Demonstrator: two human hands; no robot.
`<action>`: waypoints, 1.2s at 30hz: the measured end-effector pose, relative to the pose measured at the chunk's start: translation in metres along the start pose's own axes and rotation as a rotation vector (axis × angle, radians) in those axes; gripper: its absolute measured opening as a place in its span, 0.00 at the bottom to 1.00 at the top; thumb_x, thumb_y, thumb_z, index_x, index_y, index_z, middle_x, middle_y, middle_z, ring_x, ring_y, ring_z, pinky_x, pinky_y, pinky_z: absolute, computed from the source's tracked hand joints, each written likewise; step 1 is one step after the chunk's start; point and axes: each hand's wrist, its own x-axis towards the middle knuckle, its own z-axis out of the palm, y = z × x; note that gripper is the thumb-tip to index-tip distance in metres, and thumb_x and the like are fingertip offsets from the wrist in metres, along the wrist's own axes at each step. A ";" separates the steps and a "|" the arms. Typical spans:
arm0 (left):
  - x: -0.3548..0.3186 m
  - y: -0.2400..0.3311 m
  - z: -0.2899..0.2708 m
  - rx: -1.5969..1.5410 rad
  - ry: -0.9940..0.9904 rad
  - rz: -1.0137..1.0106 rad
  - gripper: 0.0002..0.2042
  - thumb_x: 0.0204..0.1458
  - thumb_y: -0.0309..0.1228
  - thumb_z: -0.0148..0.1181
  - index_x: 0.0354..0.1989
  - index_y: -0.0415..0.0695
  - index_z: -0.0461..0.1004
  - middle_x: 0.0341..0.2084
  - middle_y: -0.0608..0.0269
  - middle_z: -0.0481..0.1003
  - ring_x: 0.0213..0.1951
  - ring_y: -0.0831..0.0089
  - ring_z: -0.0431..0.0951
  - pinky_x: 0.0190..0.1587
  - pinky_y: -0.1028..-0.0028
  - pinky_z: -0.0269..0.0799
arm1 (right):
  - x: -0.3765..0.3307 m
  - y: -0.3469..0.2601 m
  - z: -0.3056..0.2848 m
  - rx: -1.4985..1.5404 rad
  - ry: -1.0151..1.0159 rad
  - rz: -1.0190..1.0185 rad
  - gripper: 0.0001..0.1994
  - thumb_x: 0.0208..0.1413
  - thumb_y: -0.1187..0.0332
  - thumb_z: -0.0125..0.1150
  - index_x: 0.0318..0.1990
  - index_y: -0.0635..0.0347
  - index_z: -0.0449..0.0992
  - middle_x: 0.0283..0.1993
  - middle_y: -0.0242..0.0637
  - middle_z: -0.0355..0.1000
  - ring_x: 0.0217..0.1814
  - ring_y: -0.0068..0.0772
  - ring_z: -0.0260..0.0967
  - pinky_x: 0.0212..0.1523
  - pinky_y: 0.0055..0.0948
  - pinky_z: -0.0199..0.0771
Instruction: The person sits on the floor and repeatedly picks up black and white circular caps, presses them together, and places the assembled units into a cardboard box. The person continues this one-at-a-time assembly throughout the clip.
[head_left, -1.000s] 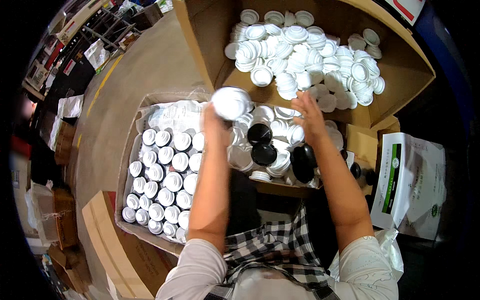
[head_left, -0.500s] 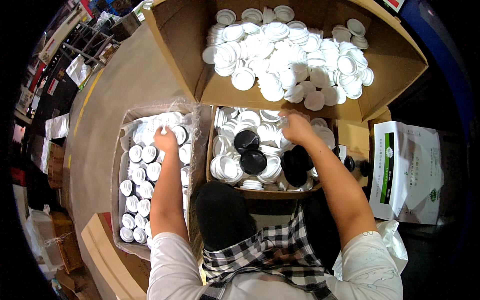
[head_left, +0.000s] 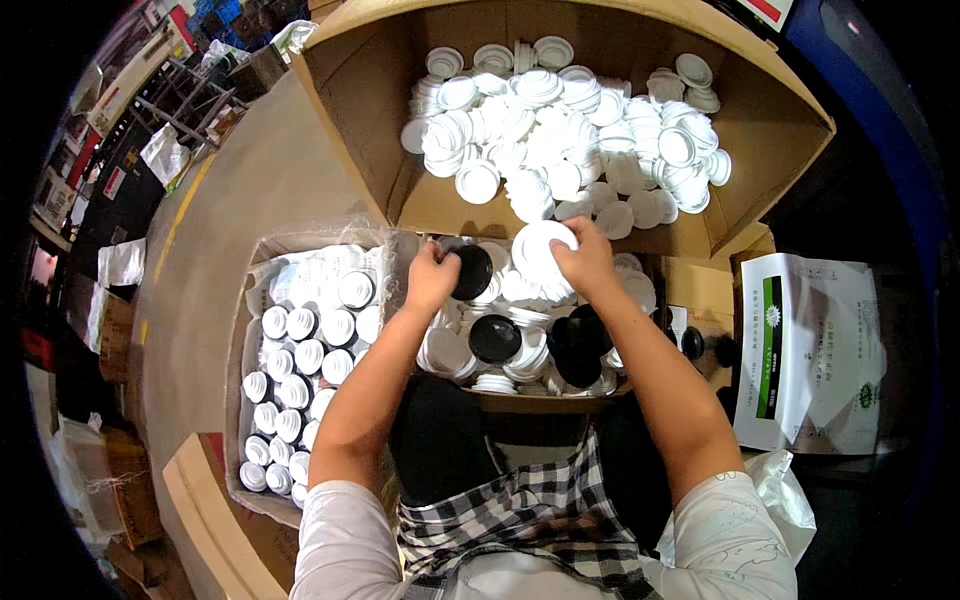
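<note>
Both my hands are over the middle cardboard box (head_left: pixel 520 399), which holds many white stepped round plastic discs and a few black ones. A black round disc (head_left: pixel 473 273) is pinched by the edge in my left hand (head_left: pixel 431 276). My right hand (head_left: pixel 587 261) grips a white round disc (head_left: pixel 539 250) by its right side, close to the black one but apart from it. Another black disc (head_left: pixel 495 339) lies on the white ones below, and a clump of black discs (head_left: pixel 578 345) sits beside my right forearm.
To the left, a plastic-lined box (head_left: pixel 240 430) holds rows of stacked white-and-black discs. Behind, a large tilted carton (head_left: pixel 350 130) contains a heap of white discs. A white printed sack (head_left: pixel 810 350) stands at the right, and a cardboard flap (head_left: pixel 215 520) juts out lower left.
My left hand has moved right from the left box to the middle box and taken up a black disc. My right hand has drawn slightly nearer, with a white disc now plainly in it.
</note>
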 end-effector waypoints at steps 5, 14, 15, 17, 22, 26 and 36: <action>-0.040 0.065 -0.013 -1.484 -0.379 -0.391 0.14 0.49 0.27 0.42 0.43 0.34 0.65 0.41 0.48 0.71 0.43 0.56 0.75 0.42 0.56 0.76 | -0.011 -0.039 -0.011 0.261 0.074 -0.006 0.21 0.45 0.75 0.50 0.51 0.60 0.68 0.46 0.47 0.70 0.47 0.41 0.69 0.49 0.32 0.67; -0.082 0.115 -0.012 -2.009 -0.717 -0.256 0.26 0.58 0.41 0.33 0.60 0.39 0.56 0.59 0.46 0.59 0.60 0.48 0.59 0.58 0.38 0.51 | -0.032 -0.085 -0.054 1.266 -0.654 0.338 0.30 0.49 0.71 0.56 0.62 0.61 0.56 0.58 0.40 0.61 0.59 0.37 0.62 0.51 0.44 0.71; -0.083 0.114 -0.011 -2.022 -0.717 -0.275 0.26 0.58 0.41 0.32 0.60 0.39 0.56 0.59 0.46 0.60 0.60 0.48 0.60 0.58 0.38 0.52 | -0.032 -0.086 -0.057 1.217 -0.704 0.272 0.31 0.49 0.71 0.57 0.63 0.61 0.55 0.58 0.40 0.61 0.60 0.37 0.61 0.51 0.43 0.71; -0.084 0.110 -0.010 -2.094 -0.792 -0.260 0.24 0.58 0.40 0.32 0.60 0.40 0.58 0.58 0.47 0.61 0.59 0.49 0.61 0.57 0.40 0.56 | -0.032 -0.085 -0.060 1.049 -0.772 0.166 0.34 0.47 0.71 0.61 0.63 0.61 0.55 0.59 0.39 0.60 0.62 0.36 0.58 0.56 0.41 0.66; -0.085 0.100 -0.007 -2.177 -0.911 -0.266 0.22 0.60 0.40 0.34 0.57 0.40 0.62 0.56 0.48 0.64 0.58 0.51 0.64 0.56 0.45 0.60 | -0.035 -0.082 -0.055 0.886 -0.725 0.046 0.39 0.38 0.75 0.69 0.62 0.58 0.58 0.59 0.36 0.61 0.60 0.32 0.59 0.61 0.33 0.56; -0.087 0.094 -0.014 -2.153 -0.676 -0.396 0.23 0.61 0.43 0.35 0.58 0.40 0.61 0.56 0.47 0.63 0.58 0.51 0.63 0.57 0.43 0.57 | -0.032 -0.085 -0.060 0.780 -0.564 0.045 0.39 0.37 0.70 0.71 0.61 0.58 0.59 0.57 0.33 0.62 0.58 0.28 0.60 0.57 0.29 0.61; -0.094 0.095 -0.023 -2.004 -0.616 -0.245 0.25 0.59 0.41 0.33 0.62 0.41 0.54 0.62 0.51 0.56 0.64 0.51 0.53 0.61 0.37 0.41 | -0.048 -0.101 -0.045 0.173 -0.338 -0.525 0.34 0.37 0.75 0.67 0.58 0.56 0.63 0.57 0.39 0.59 0.59 0.34 0.59 0.56 0.32 0.62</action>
